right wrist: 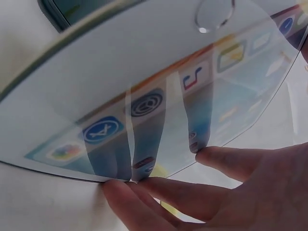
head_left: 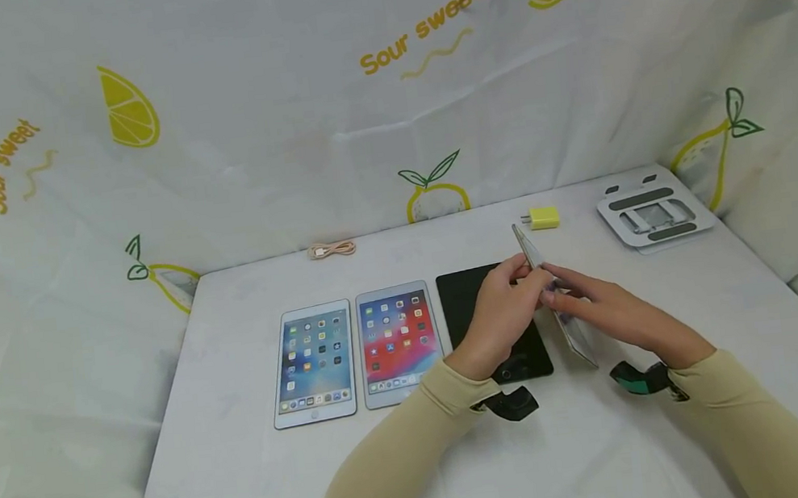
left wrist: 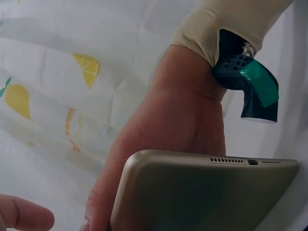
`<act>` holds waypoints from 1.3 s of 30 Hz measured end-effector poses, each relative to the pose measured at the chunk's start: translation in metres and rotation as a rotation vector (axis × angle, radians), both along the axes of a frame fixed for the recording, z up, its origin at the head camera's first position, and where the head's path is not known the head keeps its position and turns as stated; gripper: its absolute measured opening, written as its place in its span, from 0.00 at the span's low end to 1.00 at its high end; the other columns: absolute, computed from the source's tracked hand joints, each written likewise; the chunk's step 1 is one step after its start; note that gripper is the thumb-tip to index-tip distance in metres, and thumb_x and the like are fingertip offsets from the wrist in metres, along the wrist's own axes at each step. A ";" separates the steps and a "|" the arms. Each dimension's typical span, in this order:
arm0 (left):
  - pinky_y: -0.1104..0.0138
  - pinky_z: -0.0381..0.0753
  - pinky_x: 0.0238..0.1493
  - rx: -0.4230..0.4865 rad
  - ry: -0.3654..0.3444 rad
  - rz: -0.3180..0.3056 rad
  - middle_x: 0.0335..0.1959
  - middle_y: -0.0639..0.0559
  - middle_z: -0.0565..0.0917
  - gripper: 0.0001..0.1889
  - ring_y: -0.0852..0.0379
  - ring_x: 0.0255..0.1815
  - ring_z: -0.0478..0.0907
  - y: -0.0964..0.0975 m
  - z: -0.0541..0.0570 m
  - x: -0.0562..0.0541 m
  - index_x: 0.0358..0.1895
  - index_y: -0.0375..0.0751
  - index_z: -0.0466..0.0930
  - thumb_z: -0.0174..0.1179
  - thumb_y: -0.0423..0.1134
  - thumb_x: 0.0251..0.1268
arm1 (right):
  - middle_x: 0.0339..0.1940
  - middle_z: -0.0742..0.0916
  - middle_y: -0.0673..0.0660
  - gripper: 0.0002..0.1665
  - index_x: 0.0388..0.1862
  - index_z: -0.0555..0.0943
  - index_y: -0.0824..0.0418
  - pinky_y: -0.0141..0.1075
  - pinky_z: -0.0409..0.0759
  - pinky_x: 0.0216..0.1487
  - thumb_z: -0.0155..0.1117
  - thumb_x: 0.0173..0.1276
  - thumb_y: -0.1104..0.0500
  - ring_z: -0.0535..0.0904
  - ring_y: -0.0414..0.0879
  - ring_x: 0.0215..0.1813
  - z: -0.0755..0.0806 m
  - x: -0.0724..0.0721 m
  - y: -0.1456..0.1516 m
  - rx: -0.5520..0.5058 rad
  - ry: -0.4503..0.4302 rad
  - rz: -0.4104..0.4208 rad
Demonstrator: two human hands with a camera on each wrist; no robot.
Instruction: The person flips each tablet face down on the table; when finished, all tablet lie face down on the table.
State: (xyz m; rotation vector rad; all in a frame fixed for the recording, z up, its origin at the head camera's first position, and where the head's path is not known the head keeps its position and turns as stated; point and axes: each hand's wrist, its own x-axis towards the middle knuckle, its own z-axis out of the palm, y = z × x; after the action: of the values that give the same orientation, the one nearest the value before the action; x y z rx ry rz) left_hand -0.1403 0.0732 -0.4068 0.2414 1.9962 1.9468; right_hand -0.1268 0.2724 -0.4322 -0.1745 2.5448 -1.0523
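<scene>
Evidently both hands were on one tablet: the left hand gripped it, while the right hand's fingertips touched its edge. It stood steeply tilted just right of the black tablet, long axis running far-left to near-right, screen facing right. Near its far end lay the yellow charger; open bench stretched rightward to the right edge.

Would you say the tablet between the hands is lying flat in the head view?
No, the held tablet is steeply tilted, seen nearly edge-on.
</scene>
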 end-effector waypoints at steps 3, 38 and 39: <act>0.55 0.89 0.64 0.014 0.000 -0.002 0.58 0.56 0.82 0.33 0.59 0.53 0.87 0.000 0.000 -0.001 0.81 0.36 0.69 0.59 0.46 0.79 | 0.82 0.72 0.74 0.50 0.92 0.48 0.56 0.75 0.75 0.68 0.45 0.86 0.31 0.77 0.71 0.73 -0.001 0.000 0.000 -0.019 0.014 -0.002; 0.53 0.91 0.59 0.029 -0.037 -0.054 0.56 0.58 0.79 0.31 0.46 0.53 0.87 -0.003 0.000 -0.002 0.81 0.49 0.70 0.56 0.42 0.75 | 0.82 0.73 0.72 0.40 0.90 0.56 0.60 0.66 0.80 0.70 0.49 0.89 0.43 0.80 0.68 0.72 0.016 0.001 -0.004 -0.188 0.098 -0.005; 0.52 0.91 0.59 0.031 -0.051 -0.058 0.57 0.58 0.80 0.31 0.45 0.55 0.87 -0.003 -0.001 -0.003 0.80 0.49 0.70 0.56 0.42 0.76 | 0.82 0.73 0.72 0.40 0.90 0.57 0.60 0.66 0.81 0.70 0.49 0.89 0.44 0.80 0.68 0.73 0.016 0.000 -0.003 -0.192 0.109 -0.001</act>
State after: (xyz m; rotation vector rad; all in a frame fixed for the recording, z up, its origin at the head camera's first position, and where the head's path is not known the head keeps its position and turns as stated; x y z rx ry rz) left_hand -0.1432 0.0701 -0.4078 0.2519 1.9076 1.9302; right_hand -0.1263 0.2694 -0.4157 -0.2897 2.5354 -1.3208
